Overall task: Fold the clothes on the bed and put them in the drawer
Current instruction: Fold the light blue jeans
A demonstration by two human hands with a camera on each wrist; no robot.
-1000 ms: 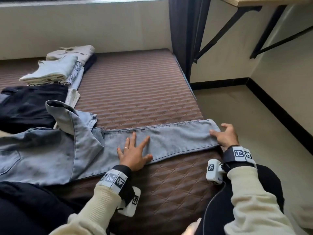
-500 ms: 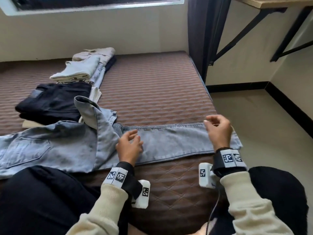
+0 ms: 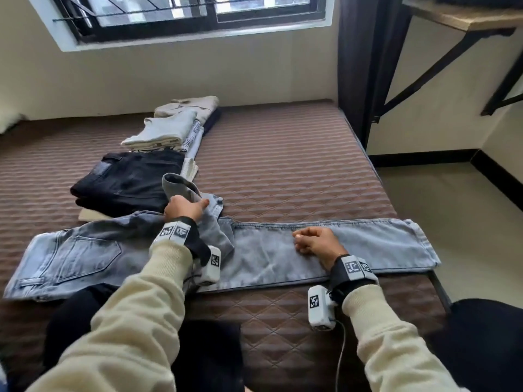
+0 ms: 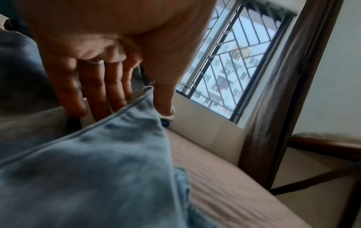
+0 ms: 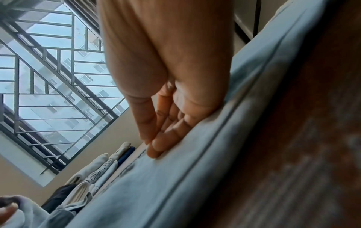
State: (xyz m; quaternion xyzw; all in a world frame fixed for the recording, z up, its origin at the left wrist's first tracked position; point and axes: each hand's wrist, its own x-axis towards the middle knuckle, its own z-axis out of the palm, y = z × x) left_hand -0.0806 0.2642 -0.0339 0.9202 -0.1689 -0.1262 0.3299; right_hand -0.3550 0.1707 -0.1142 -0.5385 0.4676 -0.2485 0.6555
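Light blue jeans [image 3: 268,250] lie spread along the near edge of the brown mattress [image 3: 283,165], waist to the left, one leg reaching the right edge. The other leg is folded over with a bunched fold standing up near the crotch. My left hand [image 3: 186,206] grips that fold; in the left wrist view its fingers [image 4: 101,92] go behind the denim [image 4: 97,169] and the thumb comes over the front. My right hand [image 3: 308,240] rests on the middle of the flat leg, fingers loosely curled, fingertips [image 5: 154,146] touching the denim [image 5: 175,185].
Folded black jeans [image 3: 127,179] lie just beyond the left hand. Behind them is a stack of folded light clothes [image 3: 167,131]. The bed ends at the right, with floor [image 3: 452,222] beyond, a dark curtain [image 3: 365,66] and a wall shelf [image 3: 467,15] on brackets.
My left hand left the flat leg and moved up-left to grip the bunched fold. My right hand moved left from the hem to the middle of the leg.
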